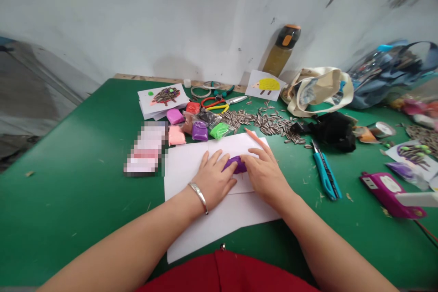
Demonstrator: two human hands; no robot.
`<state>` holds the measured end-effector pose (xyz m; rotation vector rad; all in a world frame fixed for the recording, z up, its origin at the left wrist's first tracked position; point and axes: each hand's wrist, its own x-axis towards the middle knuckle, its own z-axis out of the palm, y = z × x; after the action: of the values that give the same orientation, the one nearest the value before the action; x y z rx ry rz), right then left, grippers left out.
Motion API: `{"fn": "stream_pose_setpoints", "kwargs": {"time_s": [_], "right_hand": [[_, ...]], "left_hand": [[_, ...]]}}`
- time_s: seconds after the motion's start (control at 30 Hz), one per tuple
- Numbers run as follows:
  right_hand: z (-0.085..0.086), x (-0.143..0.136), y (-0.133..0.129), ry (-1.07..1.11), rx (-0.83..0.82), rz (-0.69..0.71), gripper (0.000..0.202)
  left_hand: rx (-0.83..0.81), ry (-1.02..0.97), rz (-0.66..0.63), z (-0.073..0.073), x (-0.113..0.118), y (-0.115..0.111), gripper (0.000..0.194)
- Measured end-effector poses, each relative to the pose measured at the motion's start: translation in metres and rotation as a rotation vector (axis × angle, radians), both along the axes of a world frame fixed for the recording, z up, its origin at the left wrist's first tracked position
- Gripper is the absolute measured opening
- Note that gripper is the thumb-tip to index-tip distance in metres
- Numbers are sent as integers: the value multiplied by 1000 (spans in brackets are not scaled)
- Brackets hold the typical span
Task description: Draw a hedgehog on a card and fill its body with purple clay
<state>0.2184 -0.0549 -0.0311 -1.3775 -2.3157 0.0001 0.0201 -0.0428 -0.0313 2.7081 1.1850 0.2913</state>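
Hands (pixel 212 185) (pixel 268 178), two, on one purple lump (pixel 238 165)

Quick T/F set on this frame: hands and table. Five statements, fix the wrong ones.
1. The left hand and right hand both touch the purple lump. True.
2. The bracelet is on the right wrist. False: the bracelet is on the left.
3. The cutter lies right of the paper. True.
4. The yellow drawing is left of the scissors. False: the drawing is right of the scissors.
5. Seeds lie beyond the paper. True.
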Motion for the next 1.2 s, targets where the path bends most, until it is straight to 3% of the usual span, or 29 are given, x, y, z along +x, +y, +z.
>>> {"fn": "stream_pose_setpoints", "kwargs": {"time_s": [0.13, 0.43, 0.7, 1.0, 1.2], "right_hand": [[-2, 2, 1, 87, 52, -4, 31], [-5, 0, 0, -28, -15, -2, 34], [-2, 9, -1, 117, 52, -20, 27], [1, 6, -10, -125, 1, -41, 27], [5, 7, -14, -75, 24, -77, 29]], "left_hand": [[6, -7, -4, -1, 0, 0, 40], [1, -10, 1, 0, 0, 0, 40], [11, 0, 3, -1, 1, -1, 41], [1, 50, -1, 2, 2, -1, 40], [18, 38, 12, 2, 3, -2, 38]]}}
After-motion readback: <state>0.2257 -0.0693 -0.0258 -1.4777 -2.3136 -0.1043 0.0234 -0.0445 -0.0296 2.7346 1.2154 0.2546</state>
